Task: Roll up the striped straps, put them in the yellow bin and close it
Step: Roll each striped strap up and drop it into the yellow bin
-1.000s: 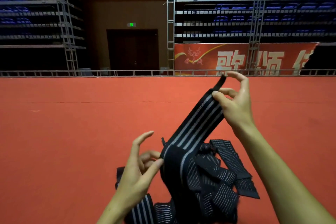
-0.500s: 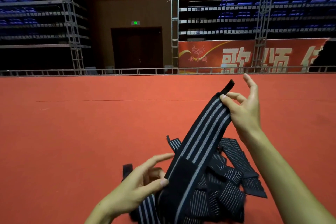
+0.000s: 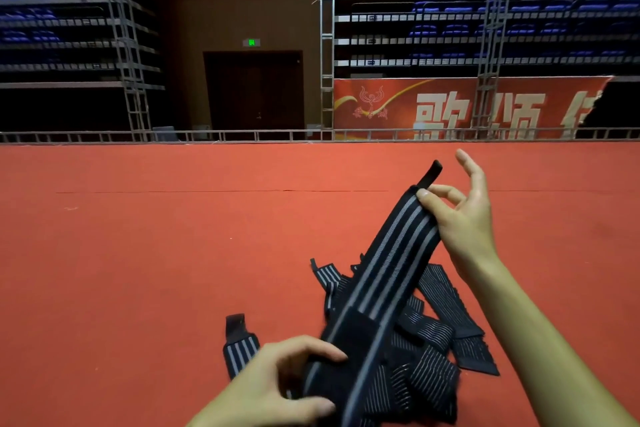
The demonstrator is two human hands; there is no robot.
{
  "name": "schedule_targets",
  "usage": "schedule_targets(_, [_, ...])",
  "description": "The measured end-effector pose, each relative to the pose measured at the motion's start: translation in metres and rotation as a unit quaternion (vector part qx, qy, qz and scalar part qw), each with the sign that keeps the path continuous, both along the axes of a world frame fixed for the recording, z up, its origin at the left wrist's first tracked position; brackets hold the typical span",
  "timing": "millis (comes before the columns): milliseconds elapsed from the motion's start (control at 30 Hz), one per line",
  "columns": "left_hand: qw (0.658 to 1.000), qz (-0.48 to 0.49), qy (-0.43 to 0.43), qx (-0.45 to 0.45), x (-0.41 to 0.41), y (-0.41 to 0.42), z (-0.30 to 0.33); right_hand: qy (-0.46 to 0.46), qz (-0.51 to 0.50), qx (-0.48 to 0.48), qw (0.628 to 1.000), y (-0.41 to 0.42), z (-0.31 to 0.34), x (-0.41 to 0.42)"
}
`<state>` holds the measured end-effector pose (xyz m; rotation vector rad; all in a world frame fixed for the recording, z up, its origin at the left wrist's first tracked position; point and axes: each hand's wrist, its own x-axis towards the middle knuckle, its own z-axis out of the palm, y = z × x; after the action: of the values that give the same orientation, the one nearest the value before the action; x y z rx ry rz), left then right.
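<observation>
Black strap's [image 3: 388, 274] lower end hidden by left hand [image 3: 277, 388].

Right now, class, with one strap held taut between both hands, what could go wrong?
The right hand pinches only the strap top with thumb and finger, so it may slip free. The left hand grips the low end just above the pile, so loose straps could tangle into the roll.
</observation>
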<state>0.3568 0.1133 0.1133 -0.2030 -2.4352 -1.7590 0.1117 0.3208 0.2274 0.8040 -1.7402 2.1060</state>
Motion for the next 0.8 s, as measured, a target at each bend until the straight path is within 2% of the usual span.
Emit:
schedule_targets(167, [0.981,0.125,0.149,0.027,0.009,-0.054,0.02,0.012,0.03,0.107,0.994,0.03,-0.034,-0.001])
schedule_targets(300, [0.98,0.09,0.175,-0.024,0.001,-0.071,0.063,0.091,-0.044,0.238,0.966,0.041,-0.059,0.006])
schedule_targets(333, [0.982,0.071,0.169,-0.044,-0.005,-0.069,0.072,0.114,-0.036,0.258,0.959,0.039,-0.06,0.014])
schedule_targets(367, [0.984,0.05,0.157,-0.065,-0.013,-0.065,0.081,0.13,0.007,0.273,0.953,0.033,-0.06,0.025])
schedule_targets(467, [0.985,-0.017,0.127,-0.114,-0.033,-0.052,0.098,0.116,0.246,0.316,0.909,0.0,-0.061,0.067])
schedule_targets(567, [0.981,-0.04,0.115,-0.151,-0.041,-0.052,0.111,0.083,0.361,0.272,0.888,-0.038,-0.07,0.092])
schedule_targets(800, [0.986,-0.019,0.092,-0.134,-0.019,-0.078,0.125,0.017,0.418,0.137,0.898,-0.068,-0.063,0.104])
